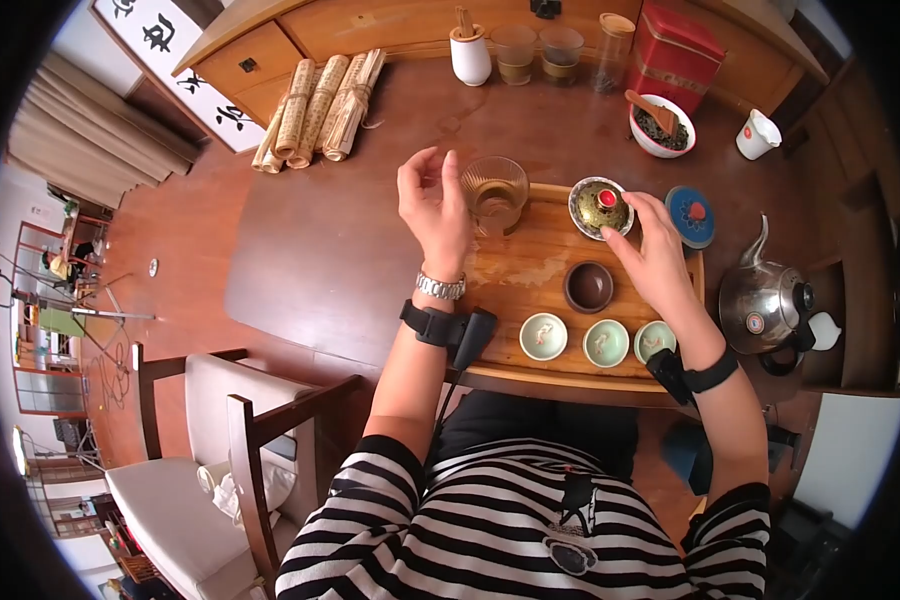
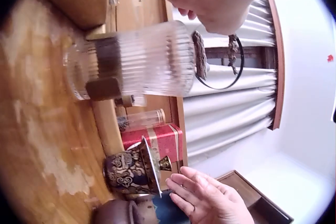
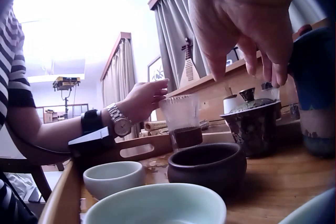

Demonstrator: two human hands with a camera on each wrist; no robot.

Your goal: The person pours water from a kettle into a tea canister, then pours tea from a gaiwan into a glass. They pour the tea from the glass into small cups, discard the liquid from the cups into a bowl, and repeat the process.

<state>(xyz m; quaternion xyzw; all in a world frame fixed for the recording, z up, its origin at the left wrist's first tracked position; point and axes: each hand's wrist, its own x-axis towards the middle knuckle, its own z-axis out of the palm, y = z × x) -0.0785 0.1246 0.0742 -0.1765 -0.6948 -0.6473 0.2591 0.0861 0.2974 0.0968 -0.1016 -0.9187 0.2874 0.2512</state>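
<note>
Right wrist: right grip [image 3: 248, 22] fingers-down

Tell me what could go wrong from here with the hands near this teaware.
The right hand is close to the gaiwan; a clumsy touch might dislodge its lid. The left hand is beside the ribbed glass, which a stray knock could tip over. The right wrist camera appears close to a pale green teacup and might bump it.
</note>
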